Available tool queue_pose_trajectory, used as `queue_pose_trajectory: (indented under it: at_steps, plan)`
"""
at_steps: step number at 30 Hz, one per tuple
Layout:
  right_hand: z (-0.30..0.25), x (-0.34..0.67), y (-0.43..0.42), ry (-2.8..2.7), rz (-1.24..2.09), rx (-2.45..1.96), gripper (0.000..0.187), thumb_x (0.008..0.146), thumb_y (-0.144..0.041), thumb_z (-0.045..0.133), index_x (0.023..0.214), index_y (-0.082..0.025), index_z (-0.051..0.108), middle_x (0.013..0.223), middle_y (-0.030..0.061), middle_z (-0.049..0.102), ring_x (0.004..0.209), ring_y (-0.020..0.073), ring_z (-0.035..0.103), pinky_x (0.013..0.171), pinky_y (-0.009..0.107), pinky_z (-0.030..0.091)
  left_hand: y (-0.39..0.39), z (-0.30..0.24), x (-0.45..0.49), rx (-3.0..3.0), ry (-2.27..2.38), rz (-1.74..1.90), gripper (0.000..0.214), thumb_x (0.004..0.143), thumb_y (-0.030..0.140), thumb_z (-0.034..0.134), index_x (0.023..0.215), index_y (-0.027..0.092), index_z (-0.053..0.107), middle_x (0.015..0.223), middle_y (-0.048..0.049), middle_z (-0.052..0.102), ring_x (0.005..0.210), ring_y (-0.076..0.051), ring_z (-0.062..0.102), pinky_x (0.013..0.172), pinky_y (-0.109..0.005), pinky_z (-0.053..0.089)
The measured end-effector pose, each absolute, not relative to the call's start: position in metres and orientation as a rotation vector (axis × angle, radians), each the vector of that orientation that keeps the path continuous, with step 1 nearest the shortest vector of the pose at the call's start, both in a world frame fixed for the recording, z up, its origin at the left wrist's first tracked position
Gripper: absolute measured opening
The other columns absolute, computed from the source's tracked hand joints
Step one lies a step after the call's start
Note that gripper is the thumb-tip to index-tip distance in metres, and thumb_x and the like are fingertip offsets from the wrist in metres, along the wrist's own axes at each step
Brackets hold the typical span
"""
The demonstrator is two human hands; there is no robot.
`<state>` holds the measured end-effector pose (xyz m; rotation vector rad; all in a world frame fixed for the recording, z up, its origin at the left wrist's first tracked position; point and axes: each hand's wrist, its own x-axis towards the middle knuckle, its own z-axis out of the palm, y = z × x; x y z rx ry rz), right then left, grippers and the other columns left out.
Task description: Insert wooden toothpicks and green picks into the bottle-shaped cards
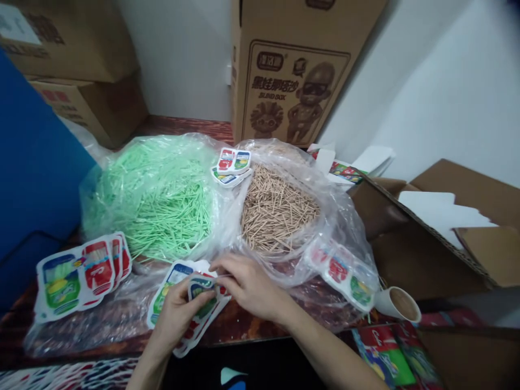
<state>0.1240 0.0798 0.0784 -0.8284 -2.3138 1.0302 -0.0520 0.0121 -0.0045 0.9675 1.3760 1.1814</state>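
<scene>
My left hand (175,314) grips a small stack of printed plastic packets (194,295) at the table's near edge, thumb on top. My right hand (247,284) pinches thin sticks at the top of that stack, fingers closed. Just beyond the hands lie an open clear bag of green sticks (162,200) and an open clear bag of tan wooden sticks (276,211).
More printed packets lie at the left (81,276), between the bags (232,165) and on the right bag's flap (345,273). A paper cup (400,304) lies on its side at right. Open cardboard boxes (447,233) stand right, another box (292,70) behind, a blue panel (28,179) left.
</scene>
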Motion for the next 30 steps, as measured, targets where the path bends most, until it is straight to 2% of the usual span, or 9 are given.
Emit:
queue_pose_trajectory:
  at_steps: [4, 7, 9, 12, 16, 19, 22, 26, 30]
  plan:
    - [0.071, 0.135, 0.076, -2.329, 0.947, -0.896, 0.006, 0.09, -0.014, 0.056, 0.089, -0.018, 0.061, 0.087, 0.0024, 0.063, 0.083, 0.015, 0.057, 0.076, 0.026, 0.042, 0.014, 0.002, -0.046, 1.07, 1.354, 1.141, 0.015, 0.071, 0.031, 0.072, 0.077, 0.017, 0.072, 0.072, -0.001, 0.068, 0.068, -0.016, 0.058, 0.065, -0.024, 0.048]
    - [0.068, 0.141, 0.074, -2.286, 0.889, -0.927, 0.013, 0.091, -0.015, 0.053, 0.081, -0.018, 0.06, 0.081, 0.0018, 0.061, 0.079, 0.0148, 0.056, 0.073, 0.025, 0.041, 0.014, 0.006, -0.039, 1.033, 1.352, 1.099, 0.019, 0.073, 0.034, 0.07, 0.083, 0.017, 0.074, 0.079, -0.0033, 0.072, 0.073, -0.019, 0.061, 0.069, -0.026, 0.05]
    - [0.067, 0.143, 0.073, -2.255, 0.892, -0.935, 0.013, 0.09, -0.015, 0.054, 0.079, -0.018, 0.06, 0.081, 0.0017, 0.061, 0.08, 0.0148, 0.057, 0.073, 0.025, 0.041, 0.013, 0.006, -0.035, 0.989, 1.342, 1.08, 0.026, 0.069, 0.034, 0.073, 0.089, 0.017, 0.074, 0.083, -0.0045, 0.073, 0.075, -0.02, 0.062, 0.07, -0.028, 0.051]
    - [0.068, 0.148, 0.071, -2.233, 0.932, -0.939, 0.012, 0.089, -0.014, 0.056, 0.078, -0.019, 0.059, 0.08, 0.0007, 0.062, 0.078, 0.0144, 0.058, 0.073, 0.025, 0.042, 0.014, 0.002, -0.029, 0.957, 1.322, 1.016, 0.027, 0.063, 0.033, 0.078, 0.082, 0.015, 0.073, 0.073, -0.0037, 0.07, 0.067, -0.019, 0.06, 0.063, -0.027, 0.05]
    - [0.063, 0.159, 0.07, -2.242, 0.93, -1.014, 0.014, 0.089, -0.017, 0.057, 0.076, -0.019, 0.057, 0.078, -0.0006, 0.06, 0.076, 0.0142, 0.056, 0.07, 0.025, 0.04, 0.015, 0.0, -0.023, 0.969, 1.381, 1.008, 0.025, 0.07, 0.038, 0.073, 0.069, 0.013, 0.069, 0.062, -0.0011, 0.064, 0.058, -0.015, 0.054, 0.057, -0.025, 0.046]
    - [0.054, 0.166, 0.069, -2.257, 0.836, -1.061, 0.024, 0.089, -0.022, 0.059, 0.067, -0.018, 0.053, 0.071, -0.0012, 0.056, 0.071, 0.014, 0.052, 0.065, 0.025, 0.036, 0.016, 0.005, -0.018, 1.002, 1.403, 1.031, 0.027, 0.073, 0.04, 0.069, 0.066, 0.014, 0.067, 0.06, 0.0, 0.062, 0.058, -0.014, 0.052, 0.057, -0.024, 0.044]
    - [0.044, 0.167, 0.067, -2.187, 0.73, -1.109, 0.032, 0.09, -0.031, 0.058, 0.062, -0.018, 0.049, 0.067, -0.001, 0.052, 0.066, 0.0139, 0.049, 0.062, 0.026, 0.034, 0.016, 0.012, -0.01, 1.02, 1.382, 1.024, 0.026, 0.073, 0.041, 0.068, 0.071, 0.015, 0.068, 0.065, -0.0009, 0.064, 0.061, -0.016, 0.053, 0.059, -0.025, 0.045]
    - [0.037, 0.159, 0.06, -2.106, 0.607, -1.118, 0.035, 0.093, -0.035, 0.053, 0.062, -0.018, 0.05, 0.066, 0.0005, 0.052, 0.065, 0.0147, 0.048, 0.062, 0.027, 0.033, 0.017, 0.013, 0.0, 1.032, 1.407, 1.061, 0.023, 0.062, 0.032, 0.076, 0.076, 0.016, 0.069, 0.069, 0.0004, 0.065, 0.065, -0.016, 0.054, 0.064, -0.025, 0.045]
    - [0.04, 0.155, 0.055, -2.042, 0.67, -1.118, 0.037, 0.092, -0.038, 0.053, 0.061, -0.019, 0.05, 0.064, 0.0002, 0.052, 0.063, 0.0142, 0.048, 0.061, 0.027, 0.033, 0.017, 0.01, 0.006, 1.072, 1.441, 1.082, 0.017, 0.066, 0.031, 0.074, 0.068, 0.016, 0.066, 0.063, 0.0029, 0.06, 0.06, -0.014, 0.048, 0.059, -0.023, 0.041]
